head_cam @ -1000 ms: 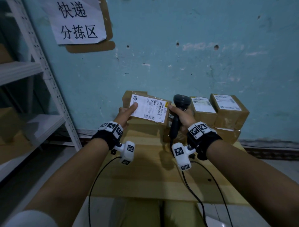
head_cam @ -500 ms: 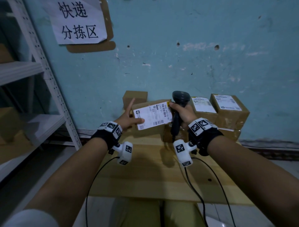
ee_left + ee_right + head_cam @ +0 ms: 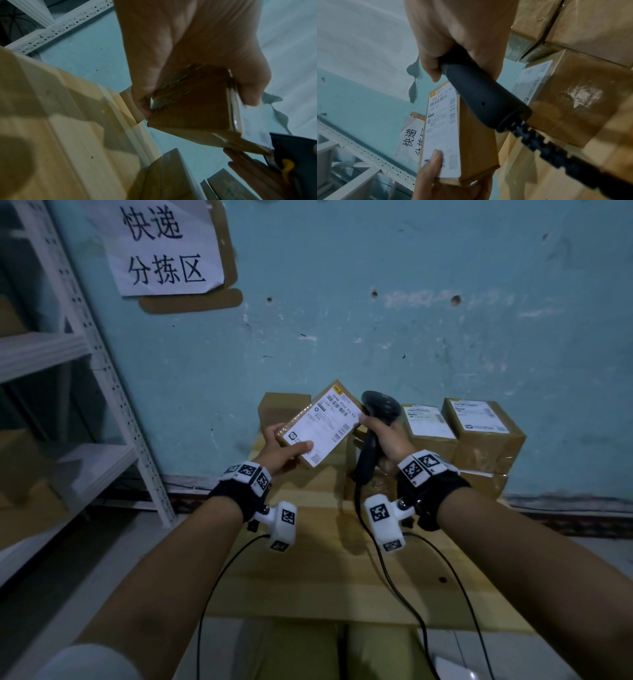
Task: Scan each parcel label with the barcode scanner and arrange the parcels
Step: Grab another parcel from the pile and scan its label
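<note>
A flat brown parcel (image 3: 322, 428) with a white label is held up over the wooden table (image 3: 318, 570). My left hand (image 3: 286, 448) grips its near end, thumb on the label, fingers underneath (image 3: 197, 86). The parcel (image 3: 453, 135) is tilted, its barcode end pointing up and right. My right hand (image 3: 383, 436) grips the black barcode scanner (image 3: 375, 419) by the handle (image 3: 481, 98), and its thumb tip touches the parcel's right edge. The scanner head sits just right of the label.
Several labelled brown parcels (image 3: 479, 433) are stacked against the blue wall at the table's back right, and one plain box (image 3: 281, 409) stands behind the held parcel. A white metal shelf rack (image 3: 85, 344) is on the left. The scanner cable (image 3: 404, 587) trails across the table.
My left hand has turned the parcel counter-clockwise, so its barcode end now points up and right beside the scanner head. The right hand with the scanner has stayed almost still.
</note>
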`<state>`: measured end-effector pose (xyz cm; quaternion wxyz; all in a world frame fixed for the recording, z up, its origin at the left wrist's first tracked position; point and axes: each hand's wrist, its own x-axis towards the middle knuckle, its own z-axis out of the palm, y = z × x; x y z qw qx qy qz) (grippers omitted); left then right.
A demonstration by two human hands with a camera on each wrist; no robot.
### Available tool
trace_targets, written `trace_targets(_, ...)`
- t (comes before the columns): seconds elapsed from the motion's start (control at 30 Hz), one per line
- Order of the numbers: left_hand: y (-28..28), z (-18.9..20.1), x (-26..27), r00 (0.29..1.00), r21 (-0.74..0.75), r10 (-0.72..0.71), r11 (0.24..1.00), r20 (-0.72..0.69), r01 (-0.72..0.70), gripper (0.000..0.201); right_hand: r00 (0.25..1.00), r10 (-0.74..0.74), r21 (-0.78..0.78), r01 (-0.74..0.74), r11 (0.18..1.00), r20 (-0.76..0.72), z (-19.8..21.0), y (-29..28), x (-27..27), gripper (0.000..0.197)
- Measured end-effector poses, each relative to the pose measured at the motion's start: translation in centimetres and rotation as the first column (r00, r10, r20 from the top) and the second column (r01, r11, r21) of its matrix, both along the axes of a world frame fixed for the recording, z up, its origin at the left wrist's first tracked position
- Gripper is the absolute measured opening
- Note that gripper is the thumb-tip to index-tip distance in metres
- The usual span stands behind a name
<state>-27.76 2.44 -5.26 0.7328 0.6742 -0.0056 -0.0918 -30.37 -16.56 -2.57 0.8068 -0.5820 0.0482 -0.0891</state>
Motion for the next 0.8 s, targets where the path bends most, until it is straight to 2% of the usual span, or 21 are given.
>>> trace_targets(0.2,-0.1,0.1,-0.4,0.997,0.122,-0.032,0.992,-0.077,0.041,0.048,1.000,0.006,0.088,-0.007,0.996,0.002,0.9,0.1,-1.0,0.014)
trace_targets(0.37,-0.1,0.5,-0.5,0.995,0.140,-0.058,0.988,-0.079,0.069,0.041,1.000,-0.020,0.104,0.020,0.994,0.001,1.0,0.0,-1.3,0.017)
trace_targets(0.6,0.0,0.4,-0.9,0.993,0.158,-0.060,0.985,-0.100,0.076,0.055,0.999,-0.032,0.197,0.023,0.980,0.042,1.1,0.4,-1.7,0.022)
trace_targets(0.67,0.1,0.2,-1.0,0.988,0.195,-0.090,0.974,-0.125,0.114,0.069,0.998,-0.038,0.218,0.027,0.976,0.048,1.2,0.5,-1.7,0.022)
trace_targets(0.77,-0.1,-0.1,-1.3,0.982,0.299,-0.140,0.939,-0.124,0.172,0.117,0.998,-0.036,0.227,0.024,0.974,0.050,1.3,0.7,-1.8,0.020)
trace_targets(0.8,-0.2,-0.4,-1.0,0.981,0.308,-0.155,0.933,-0.120,0.185,0.126,0.998,-0.031,0.224,0.019,0.974,0.050,1.3,0.7,-1.8,0.020)
